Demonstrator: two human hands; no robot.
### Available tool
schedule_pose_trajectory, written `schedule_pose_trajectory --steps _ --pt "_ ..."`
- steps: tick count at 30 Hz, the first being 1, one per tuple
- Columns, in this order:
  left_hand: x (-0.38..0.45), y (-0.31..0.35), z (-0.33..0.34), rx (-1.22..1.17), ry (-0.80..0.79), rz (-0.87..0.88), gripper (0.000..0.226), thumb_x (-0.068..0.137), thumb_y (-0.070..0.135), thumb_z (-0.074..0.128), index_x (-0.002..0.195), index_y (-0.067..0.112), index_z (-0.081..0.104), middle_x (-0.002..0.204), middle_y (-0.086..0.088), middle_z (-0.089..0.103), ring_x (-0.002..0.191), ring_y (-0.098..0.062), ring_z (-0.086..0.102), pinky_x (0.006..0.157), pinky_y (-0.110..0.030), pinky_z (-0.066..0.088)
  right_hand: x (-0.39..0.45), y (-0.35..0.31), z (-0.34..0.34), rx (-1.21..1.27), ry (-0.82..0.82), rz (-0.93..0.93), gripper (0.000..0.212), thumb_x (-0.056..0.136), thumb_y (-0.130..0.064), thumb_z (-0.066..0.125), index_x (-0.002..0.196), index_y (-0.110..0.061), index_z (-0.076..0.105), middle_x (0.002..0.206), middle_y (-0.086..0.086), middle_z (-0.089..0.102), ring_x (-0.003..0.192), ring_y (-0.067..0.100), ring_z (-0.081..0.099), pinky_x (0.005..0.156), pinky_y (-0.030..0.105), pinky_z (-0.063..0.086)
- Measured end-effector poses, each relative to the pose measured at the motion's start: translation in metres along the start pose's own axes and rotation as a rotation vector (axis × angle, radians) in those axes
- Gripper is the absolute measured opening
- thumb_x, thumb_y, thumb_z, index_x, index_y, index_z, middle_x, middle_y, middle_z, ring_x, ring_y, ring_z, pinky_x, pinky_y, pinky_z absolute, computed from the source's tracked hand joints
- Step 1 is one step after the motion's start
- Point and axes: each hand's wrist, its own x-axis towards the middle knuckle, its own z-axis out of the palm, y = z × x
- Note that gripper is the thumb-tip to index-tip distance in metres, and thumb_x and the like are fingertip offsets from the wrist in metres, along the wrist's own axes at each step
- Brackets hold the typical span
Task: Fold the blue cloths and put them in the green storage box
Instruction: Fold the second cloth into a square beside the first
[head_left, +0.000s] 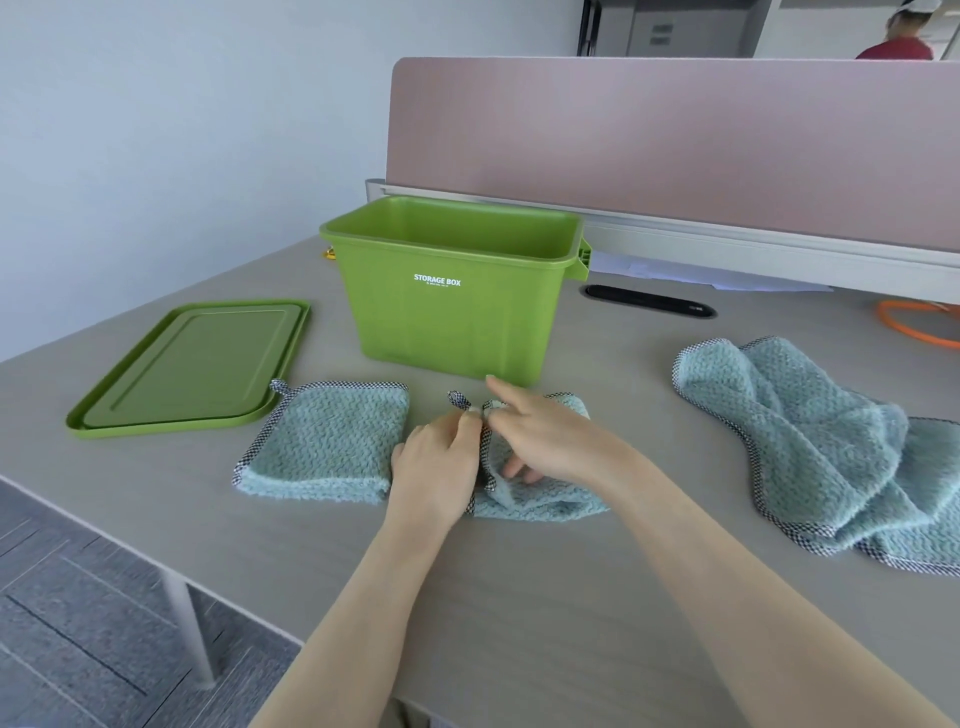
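Observation:
The green storage box (457, 301) stands open at the middle of the table, with nothing visible inside. In front of it to the left lies a folded blue cloth (327, 441). Just right of that one lies a second blue cloth (540, 499), partly folded. My left hand (439, 462) pinches its checkered edge near the hanging loop. My right hand (540, 436) grips the same cloth at its top edge, forefinger stretched out, other fingers tucked into the fold. More blue cloths (810, 447) lie crumpled in a heap at the right.
The box's green lid (192, 364) lies flat at the left, near the table's edge. A pink divider panel (675, 140) runs behind the box. Near it are a black cable slot (649, 300) and an orange cable (914, 332). A person stands far behind the panel.

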Motion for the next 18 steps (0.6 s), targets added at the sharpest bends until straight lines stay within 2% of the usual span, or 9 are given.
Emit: schedule_pose_trajectory --steps 2,4,6,7,10,12,14,18 --pt "-0.001 0.003 -0.002 -0.058 0.005 -0.031 0.03 0.094 0.034 0.036 0.082 0.013 0.054 0.075 0.003 0.058 0.097 -0.029 0.053 0.098 -0.046 0.036 -0.005 0.001 -0.002 0.154 -0.004 0.007 0.051 0.096 -0.038 0.032 0.145 -0.036 0.021 0.121 0.003 0.062 0.074 0.016 0.068 0.077 0.025 0.052" --pt "0.0 0.002 -0.002 -0.067 0.005 -0.035 0.019 0.091 0.035 0.045 0.098 0.02 0.054 0.069 0.014 0.053 0.089 -0.022 0.053 0.1 -0.044 0.036 -0.006 0.005 -0.005 0.284 0.027 -0.026 0.046 0.096 -0.037 0.035 0.142 -0.032 0.031 0.133 -0.001 0.055 0.08 0.015 0.07 0.082 0.028 0.053" --pt "-0.001 -0.001 -0.001 -0.01 -0.008 -0.004 0.029 0.087 0.024 0.053 0.116 0.02 0.051 0.07 0.015 0.054 0.086 -0.022 0.057 0.094 -0.037 0.041 -0.007 0.009 -0.008 0.361 0.105 -0.081 0.04 0.097 -0.032 0.036 0.136 -0.029 0.041 0.134 -0.001 0.053 0.081 0.01 0.069 0.08 0.029 0.055" --pt "-0.001 -0.002 0.0 -0.003 0.0 0.009 0.033 0.086 0.018 0.055 0.118 0.019 0.051 0.073 0.014 0.056 0.087 -0.023 0.059 0.087 -0.032 0.042 -0.007 0.013 -0.009 0.343 0.163 -0.108 0.037 0.097 -0.031 0.037 0.132 -0.028 0.045 0.132 -0.002 0.055 0.083 0.008 0.068 0.079 0.03 0.055" --pt "0.0 -0.005 -0.001 -0.046 0.038 0.01 0.031 0.085 0.009 0.052 0.114 0.019 0.053 0.078 0.009 0.058 0.083 -0.019 0.057 0.067 -0.022 0.034 -0.015 0.033 -0.011 0.104 0.288 -0.204 0.035 0.093 -0.037 0.045 0.127 -0.032 0.05 0.122 -0.013 0.059 0.108 0.004 0.059 0.09 0.027 0.046" --pt "0.0 -0.006 -0.001 -0.062 0.058 0.014 0.028 0.085 0.008 0.051 0.11 0.02 0.054 0.075 0.013 0.055 0.077 -0.014 0.053 0.067 -0.022 0.033 -0.025 0.051 -0.006 -0.141 0.278 -0.287 0.046 0.087 -0.043 0.051 0.132 -0.033 0.047 0.132 -0.015 0.053 0.123 0.002 0.047 0.104 0.025 0.035" --pt "0.0 -0.007 0.0 -0.063 0.068 0.018 0.026 0.085 0.008 0.05 0.107 0.022 0.054 0.073 0.013 0.054 0.072 -0.01 0.052 0.068 -0.024 0.033 -0.033 0.069 0.0 -0.358 0.289 -0.392 0.057 0.08 -0.048 0.051 0.133 -0.03 0.046 0.139 -0.015 0.047 0.129 0.003 0.04 0.111 0.025 0.028" --pt "0.0 -0.01 0.001 -0.014 0.064 0.018 0.022 0.085 0.009 0.049 0.1 0.025 0.055 0.076 0.012 0.055 0.073 -0.012 0.051 0.068 -0.026 0.034 -0.041 0.088 -0.002 -0.379 0.328 -0.402 0.061 0.072 -0.043 0.045 0.132 -0.031 0.048 0.143 -0.017 0.041 0.131 -0.001 0.032 0.114 0.025 0.017"
